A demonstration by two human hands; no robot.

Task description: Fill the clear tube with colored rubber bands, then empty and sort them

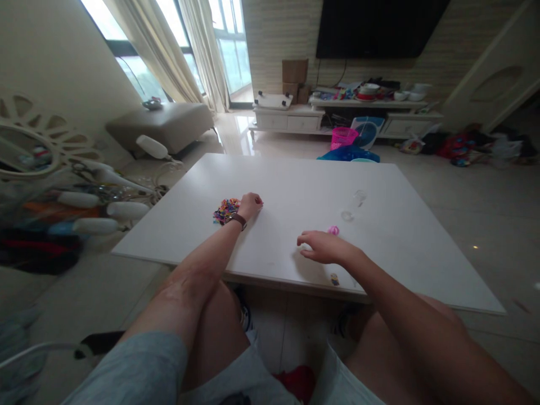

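Note:
My left hand [252, 206], with a dark watch on its wrist, is at the right edge of a pile of small multicoloured pieces [225, 210] on the white table [291, 180]. Its fingers are closed, with a tiny reddish bit showing at the fingertips, too small to name. My right hand [319, 246] hovers over the table's front part, fingers apart and nothing between them. Just behind it lies a small pink object [333, 230]. A small yellow and blue figure sticker [334, 279] is near the front edge.
Two clear round items, one a ring [347, 215] and one a see-through container [360, 197], stand right of centre. Beyond the table are a pink basket [343, 136] and a low cabinet [304, 121]. A white-armed lamp [126, 211] is at the left.

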